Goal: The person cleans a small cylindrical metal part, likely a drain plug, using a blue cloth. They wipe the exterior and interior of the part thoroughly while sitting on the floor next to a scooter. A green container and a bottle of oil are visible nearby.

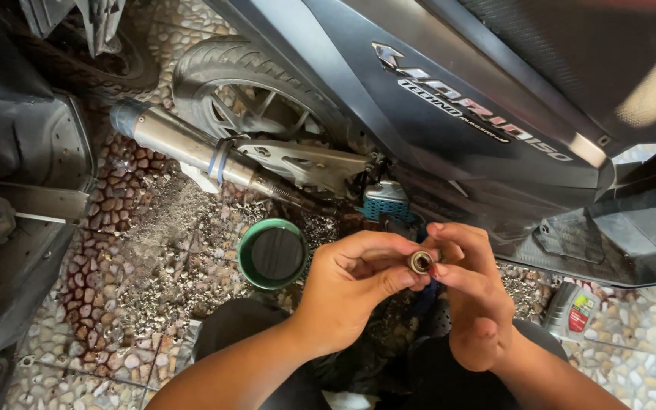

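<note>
Both hands met just beside the dark scooter [449, 114], the left hand [351, 285] and right hand [474, 296] together pinching a small round metal part [421, 262] between fingertips. A green bowl [246, 267] of dark oil sat on the pebbled floor [153, 250] near the left hand, below the exhaust pipe [184, 144].

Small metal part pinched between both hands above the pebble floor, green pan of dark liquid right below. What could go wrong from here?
1. The small round metal part sits only in the fingertips of the left hand and right hand; a slip could lose it among the pebble floor.
2. It might drop into the green pan and splash dark liquid.
3. The oil bottle stands near the right elbow and may get knocked over.
</note>
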